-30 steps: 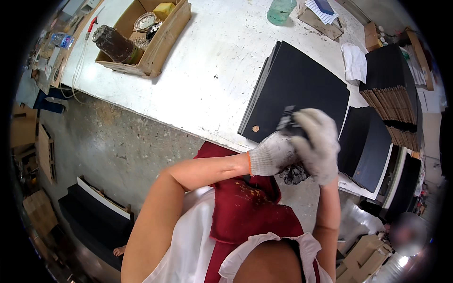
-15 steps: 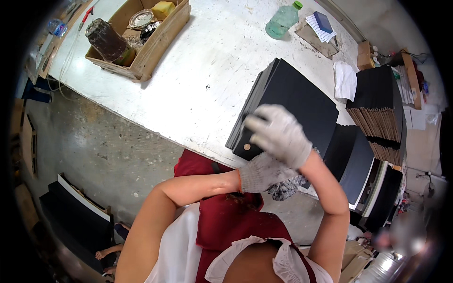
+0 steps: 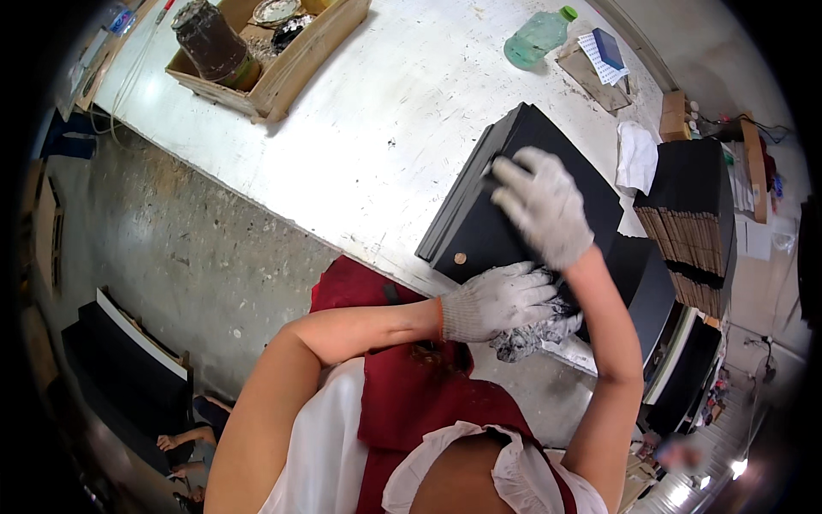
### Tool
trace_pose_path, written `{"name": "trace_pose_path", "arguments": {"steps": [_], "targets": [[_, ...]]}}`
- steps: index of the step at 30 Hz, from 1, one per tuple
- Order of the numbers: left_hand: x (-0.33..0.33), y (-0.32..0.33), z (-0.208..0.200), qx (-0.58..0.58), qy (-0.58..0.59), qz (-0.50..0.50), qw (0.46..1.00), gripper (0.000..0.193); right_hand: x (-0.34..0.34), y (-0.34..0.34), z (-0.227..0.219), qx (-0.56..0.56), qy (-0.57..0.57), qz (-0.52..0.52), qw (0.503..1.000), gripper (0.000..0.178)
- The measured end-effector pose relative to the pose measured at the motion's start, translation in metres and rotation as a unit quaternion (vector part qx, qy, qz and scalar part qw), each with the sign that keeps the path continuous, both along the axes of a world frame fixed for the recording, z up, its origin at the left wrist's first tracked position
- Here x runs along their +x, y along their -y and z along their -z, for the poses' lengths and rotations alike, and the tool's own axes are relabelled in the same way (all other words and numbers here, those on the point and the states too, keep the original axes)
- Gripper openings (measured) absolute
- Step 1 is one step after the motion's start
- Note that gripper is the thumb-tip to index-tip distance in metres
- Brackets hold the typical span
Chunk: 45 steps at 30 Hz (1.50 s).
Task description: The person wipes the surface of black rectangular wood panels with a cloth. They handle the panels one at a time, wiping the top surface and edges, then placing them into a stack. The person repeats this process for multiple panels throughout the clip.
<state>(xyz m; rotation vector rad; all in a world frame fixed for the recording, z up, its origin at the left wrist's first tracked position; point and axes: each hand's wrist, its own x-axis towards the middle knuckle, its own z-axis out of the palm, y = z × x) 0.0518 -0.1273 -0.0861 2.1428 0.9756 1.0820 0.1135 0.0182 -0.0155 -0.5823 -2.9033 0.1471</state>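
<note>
A stack of black boards [image 3: 591, 171] lies at a slant on the white worktable. My right hand [image 3: 548, 206], in a whitish work glove, is over the top board near its left edge. Its fingers are bent and slightly blurred, with something small and dark at their tips that I cannot make out. My left hand [image 3: 505, 300], in a grey-white glove with an orange cuff edge, rests on the stack's near edge with fingers stretched out. Below those fingers hangs a crumpled, black-stained cloth [image 3: 518, 343]. A small round tan disc [image 3: 461, 259] sits at the board's near left corner.
A shallow cardboard box [image 3: 291, 90] at the far left holds a dirty brown pot [image 3: 214, 47]. Far right are a green-capped bottle [image 3: 539, 38], a blue block [image 3: 609, 49] and a white cloth [image 3: 636, 158]. More stacked black boards [image 3: 689, 184] stand at the right. Another person's arm [image 3: 184, 437] shows lower left.
My right hand has moved up and away along the board's left edge. My left hand has shifted slightly, its fingers now showing stretched out. The whole view has shifted a little.
</note>
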Motion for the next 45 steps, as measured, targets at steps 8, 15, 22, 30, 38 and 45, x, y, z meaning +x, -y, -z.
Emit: {"name": "trace_pose_path", "arguments": {"steps": [8, 15, 22, 30, 38, 45], "targets": [[0.027, 0.011, 0.05, -0.142, 0.165, 0.044, 0.975, 0.047, 0.001, 0.083, -0.006, -0.093, 0.041, -0.185, 0.978, 0.024], [0.024, 0.016, 0.042, -0.206, 0.218, 0.038, 0.953, 0.049, -0.004, 0.055, -0.013, -0.071, 0.058, -0.139, 0.986, 0.024], [0.0, 0.002, 0.003, 0.066, -0.039, 0.0, 0.997, 0.058, -0.023, -0.089, 0.015, 0.041, 0.003, 0.088, 0.995, 0.032], [0.0, 0.0, 0.002, 0.041, -0.08, 0.024, 0.996, 0.06, -0.024, -0.129, 0.021, -0.027, 0.001, 0.177, 0.984, 0.04], [-0.002, -0.003, -0.017, 0.039, -0.115, -0.013, 0.993, 0.05, 0.021, -0.112, 0.018, -0.019, -0.033, 0.181, 0.983, 0.035], [0.004, -0.005, -0.023, 0.01, -0.121, -0.008, 0.993, 0.047, 0.205, -0.121, 0.032, 0.069, 0.01, 0.237, 0.969, 0.036]]}}
